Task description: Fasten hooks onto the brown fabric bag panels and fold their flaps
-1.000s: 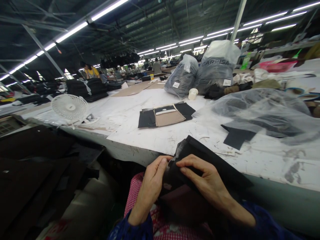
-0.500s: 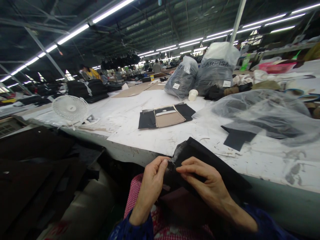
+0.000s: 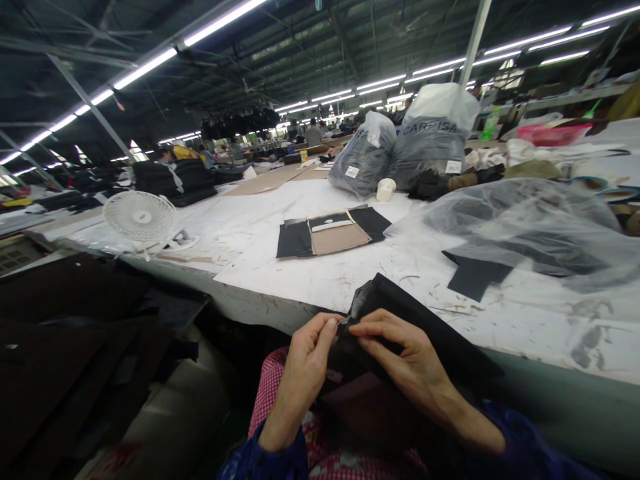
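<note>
Over at the table (image 3: pixel 250 267), the left hand (image 3: pixel 305 353) has thumb and forefinger pinched together on the edge of the black fabric piece (image 3: pixel 415 320), which lies just to its right and runs under the right hand (image 3: pixel 405 353). That right hand curls with its fingertips close together beside the left one's; I can't tell whether they grip anything. Beyond both hands lies a black-and-beige panel (image 3: pixel 337 233).
</note>
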A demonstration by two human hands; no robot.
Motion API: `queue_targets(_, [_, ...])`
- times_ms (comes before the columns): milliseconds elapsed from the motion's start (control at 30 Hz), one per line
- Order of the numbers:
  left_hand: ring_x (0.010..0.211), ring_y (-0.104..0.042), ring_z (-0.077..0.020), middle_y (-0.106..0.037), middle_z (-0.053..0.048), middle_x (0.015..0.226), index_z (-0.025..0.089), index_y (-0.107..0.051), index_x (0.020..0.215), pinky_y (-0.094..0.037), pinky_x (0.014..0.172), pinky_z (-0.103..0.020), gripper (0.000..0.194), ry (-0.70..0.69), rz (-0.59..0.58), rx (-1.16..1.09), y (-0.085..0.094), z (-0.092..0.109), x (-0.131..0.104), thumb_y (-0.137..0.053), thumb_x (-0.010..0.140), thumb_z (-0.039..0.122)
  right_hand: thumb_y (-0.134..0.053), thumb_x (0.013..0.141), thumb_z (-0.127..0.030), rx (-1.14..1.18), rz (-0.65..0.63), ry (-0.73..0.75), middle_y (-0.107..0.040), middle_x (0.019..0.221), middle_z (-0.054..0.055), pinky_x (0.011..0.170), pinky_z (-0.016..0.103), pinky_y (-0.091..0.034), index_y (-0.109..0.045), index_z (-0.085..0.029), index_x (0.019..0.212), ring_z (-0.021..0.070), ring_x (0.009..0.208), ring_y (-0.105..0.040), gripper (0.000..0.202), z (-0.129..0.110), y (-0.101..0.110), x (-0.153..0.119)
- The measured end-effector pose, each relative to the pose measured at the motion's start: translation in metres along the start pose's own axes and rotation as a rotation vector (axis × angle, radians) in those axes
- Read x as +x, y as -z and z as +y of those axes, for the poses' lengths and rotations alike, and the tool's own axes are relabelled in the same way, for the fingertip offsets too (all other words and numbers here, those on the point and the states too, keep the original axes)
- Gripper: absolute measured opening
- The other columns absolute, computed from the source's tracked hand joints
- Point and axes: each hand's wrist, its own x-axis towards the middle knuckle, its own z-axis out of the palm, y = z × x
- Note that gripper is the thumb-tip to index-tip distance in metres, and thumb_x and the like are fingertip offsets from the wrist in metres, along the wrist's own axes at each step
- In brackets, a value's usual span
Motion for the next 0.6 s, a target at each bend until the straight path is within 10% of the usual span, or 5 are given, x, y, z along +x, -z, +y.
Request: queue_targets(600, [0.053, -0.049, -0.0091, -0.062, 0.000, 0.064, 0.014, -0.065, 0.089, -0.040, 0.048, -0.018, 0.028, 0.007, 0.150, -0.045, -0.009, -0.010, 0.001, -0.060, 0.082, 0.040, -0.059, 0.088, -0.015, -0.245, -0.022, 0.113, -0.069, 0.092, 0.005, 0.069, 0.023, -0.055, -0.070, -0.019, 0.099, 0.0142, 0.082, -0.065, 0.016, -0.009, 0.020, -0.002])
